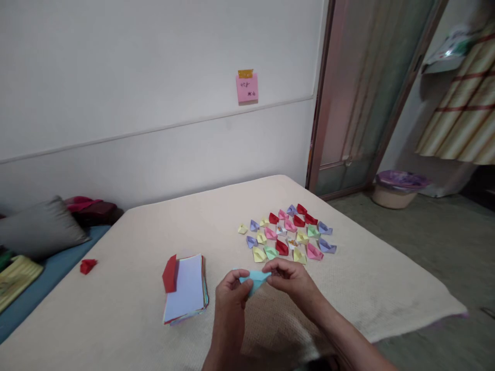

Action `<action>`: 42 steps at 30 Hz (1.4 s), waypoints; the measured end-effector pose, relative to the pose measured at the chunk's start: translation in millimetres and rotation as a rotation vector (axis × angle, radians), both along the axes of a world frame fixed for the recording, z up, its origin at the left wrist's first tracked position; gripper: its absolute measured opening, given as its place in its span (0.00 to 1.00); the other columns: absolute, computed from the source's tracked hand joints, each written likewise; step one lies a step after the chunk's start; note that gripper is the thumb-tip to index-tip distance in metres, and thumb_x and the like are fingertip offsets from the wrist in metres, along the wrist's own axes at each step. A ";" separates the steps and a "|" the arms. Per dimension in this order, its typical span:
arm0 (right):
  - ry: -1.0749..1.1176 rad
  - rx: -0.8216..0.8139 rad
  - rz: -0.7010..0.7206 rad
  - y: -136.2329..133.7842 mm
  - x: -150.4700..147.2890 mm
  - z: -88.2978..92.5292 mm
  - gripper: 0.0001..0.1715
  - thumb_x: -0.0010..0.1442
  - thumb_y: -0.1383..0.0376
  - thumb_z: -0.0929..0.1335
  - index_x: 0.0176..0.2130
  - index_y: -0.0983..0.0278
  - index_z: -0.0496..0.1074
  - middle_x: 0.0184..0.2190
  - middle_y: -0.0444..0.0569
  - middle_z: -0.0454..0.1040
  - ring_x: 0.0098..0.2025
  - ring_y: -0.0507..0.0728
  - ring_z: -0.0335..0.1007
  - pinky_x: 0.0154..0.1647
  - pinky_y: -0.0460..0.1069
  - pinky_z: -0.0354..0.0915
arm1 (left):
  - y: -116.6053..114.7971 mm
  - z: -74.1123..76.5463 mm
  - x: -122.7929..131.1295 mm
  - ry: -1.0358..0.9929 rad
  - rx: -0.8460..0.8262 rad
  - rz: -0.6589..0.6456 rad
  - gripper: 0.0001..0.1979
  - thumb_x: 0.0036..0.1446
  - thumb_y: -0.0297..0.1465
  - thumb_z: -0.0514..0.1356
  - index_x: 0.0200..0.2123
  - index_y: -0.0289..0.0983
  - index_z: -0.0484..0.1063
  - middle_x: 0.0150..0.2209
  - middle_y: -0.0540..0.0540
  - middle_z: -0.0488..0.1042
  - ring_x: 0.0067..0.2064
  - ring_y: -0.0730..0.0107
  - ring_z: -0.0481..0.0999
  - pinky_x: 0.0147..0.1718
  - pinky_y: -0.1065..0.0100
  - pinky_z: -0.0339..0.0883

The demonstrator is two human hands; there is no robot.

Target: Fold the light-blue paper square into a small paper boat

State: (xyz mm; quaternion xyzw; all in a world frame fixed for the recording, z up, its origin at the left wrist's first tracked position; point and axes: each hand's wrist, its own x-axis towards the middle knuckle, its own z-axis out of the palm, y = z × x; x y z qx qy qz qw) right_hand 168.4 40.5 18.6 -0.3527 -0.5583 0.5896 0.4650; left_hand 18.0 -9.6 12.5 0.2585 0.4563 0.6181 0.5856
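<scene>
Across the upper left and middle of the frame I have a white wall (135, 67), and below it a pale covered surface (131, 304) that fills most of the lower half. A framed sliding door (367, 93) rises at upper right, beside a checked curtain (460, 108); from my remote seat I also make out a grey cushion (42, 226) at left and a lined bin (400, 190) at right. Right of centre sit rows of colourful folded boats (282, 248), with a stack of paper (189, 286) lower left of them. At bottom centre, the left hand (231, 296) and right hand (292, 277) each pinch one end of a light-blue folded paper (258, 276), held between thumbs and fingers just in front of the boats. A pink note (246, 88) is taped at upper centre; a red folded piece (169, 275) lies on the stack's left edge, and a smaller red scrap (88, 266) at far left.
</scene>
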 end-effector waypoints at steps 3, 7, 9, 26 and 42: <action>-0.019 -0.006 -0.010 0.3 -0.6 0.7 0.07 0.44 0.69 0.70 0.29 0.64 0.75 0.22 0.41 0.65 0.26 0.51 0.57 0.28 0.46 0.53 | 1.7 -1.6 -0.9 0.089 0.004 0.039 0.12 0.42 0.31 0.68 0.33 0.36 0.72 0.22 0.54 0.68 0.23 0.76 0.66 0.24 0.73 0.57; -0.014 -0.024 -0.015 -0.1 -0.3 2.5 0.07 0.44 0.69 0.70 0.29 0.64 0.75 0.22 0.40 0.65 0.26 0.51 0.57 0.28 0.46 0.52 | 4.9 -5.4 -2.3 0.181 0.058 0.064 0.12 0.41 0.30 0.68 0.31 0.36 0.72 0.20 0.54 0.67 0.23 0.76 0.64 0.24 0.73 0.56; -0.023 -0.031 -0.029 -0.9 -0.1 3.0 0.06 0.44 0.69 0.69 0.28 0.64 0.75 0.21 0.40 0.65 0.26 0.51 0.57 0.28 0.46 0.52 | 5.6 -7.0 -2.2 0.217 0.085 0.066 0.10 0.42 0.29 0.67 0.31 0.36 0.72 0.21 0.54 0.68 0.24 0.76 0.64 0.25 0.73 0.56; -0.007 -0.009 -0.138 -8.6 -12.1 1.5 0.06 0.44 0.70 0.68 0.24 0.63 0.76 0.23 0.43 0.71 0.29 0.54 0.63 0.32 0.48 0.57 | 4.4 -11.7 4.0 0.221 0.082 0.049 0.09 0.45 0.28 0.65 0.32 0.35 0.72 0.21 0.54 0.67 0.25 0.76 0.63 0.26 0.73 0.56; 0.211 -0.275 -0.154 -10.3 -13.8 -5.6 0.13 0.54 0.56 0.67 0.34 0.63 0.73 0.22 0.42 0.66 0.26 0.53 0.64 0.31 0.48 0.62 | 3.2 -3.9 -0.4 0.232 0.049 0.133 0.09 0.45 0.30 0.65 0.33 0.36 0.72 0.19 0.57 0.59 0.23 0.77 0.61 0.25 0.74 0.54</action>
